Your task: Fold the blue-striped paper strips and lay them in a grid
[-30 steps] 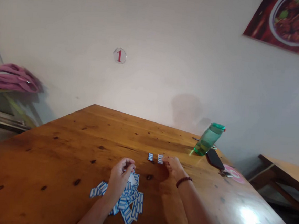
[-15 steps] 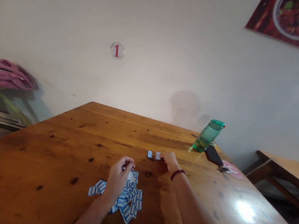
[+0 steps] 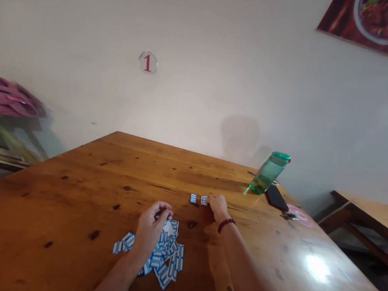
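Note:
My left hand (image 3: pixel 150 226) is curled above a loose pile of blue-and-white striped paper pieces (image 3: pixel 162 268). Its thumb and fingers are pressed together, and whatever they may hold is too small to make out. Beyond the pile, two small blue-and-white pieces lie side by side: a left piece (image 3: pixel 193 199) and a right piece (image 3: pixel 204 200). My right hand (image 3: pixel 219 208), with a dark red bead bracelet (image 3: pixel 226 225) at the wrist, has its closed fingertips on the right edge of the right piece. That hand partly hides this edge.
A green bottle (image 3: pixel 269 174) stands on the wooden table (image 3: pixel 75 199) at the back right. Near it lie a black phone (image 3: pixel 276 198), a pink round disc (image 3: pixel 301 216) and small metal keys or clips (image 3: pixel 289 215). The wall (image 3: pixel 190 109) rises behind the table.
The view has shifted slightly. My right fingertips stay at the edge of the right piece, and my left hand stays curled over the pile with hardly any movement.

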Tool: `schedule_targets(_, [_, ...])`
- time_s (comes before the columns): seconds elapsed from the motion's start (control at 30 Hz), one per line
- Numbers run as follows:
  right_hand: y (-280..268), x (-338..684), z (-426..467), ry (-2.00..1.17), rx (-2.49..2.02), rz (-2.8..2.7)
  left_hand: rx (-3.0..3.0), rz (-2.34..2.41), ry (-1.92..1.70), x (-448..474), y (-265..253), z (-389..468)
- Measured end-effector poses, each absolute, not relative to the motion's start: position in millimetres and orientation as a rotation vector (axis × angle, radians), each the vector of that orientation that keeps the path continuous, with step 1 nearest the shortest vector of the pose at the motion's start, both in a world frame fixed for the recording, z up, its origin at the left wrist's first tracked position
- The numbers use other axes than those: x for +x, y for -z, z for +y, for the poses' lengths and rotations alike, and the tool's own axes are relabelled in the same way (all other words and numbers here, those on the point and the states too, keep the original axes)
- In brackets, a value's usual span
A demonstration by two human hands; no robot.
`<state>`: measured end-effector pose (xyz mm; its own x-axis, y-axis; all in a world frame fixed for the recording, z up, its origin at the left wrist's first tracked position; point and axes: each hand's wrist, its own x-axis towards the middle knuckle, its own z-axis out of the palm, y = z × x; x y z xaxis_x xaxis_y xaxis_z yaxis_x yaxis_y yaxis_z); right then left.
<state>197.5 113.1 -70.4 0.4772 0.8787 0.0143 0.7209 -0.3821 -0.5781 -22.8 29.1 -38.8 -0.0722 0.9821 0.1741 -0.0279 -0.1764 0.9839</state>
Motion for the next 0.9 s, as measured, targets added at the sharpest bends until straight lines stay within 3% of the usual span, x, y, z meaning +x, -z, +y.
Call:
schedule_targets(0.2, [59.0,192.5,108.2,-0.584,-2.339,-1.31,1.268,1.147,-1.402,-23.3,39.3,28.8])
schedule_targets(0.9, [42.3,176.8,98.5,-0.397,-2.37,-1.316,1.225,1.153,-1.434,-23.7,29.3,24.4])
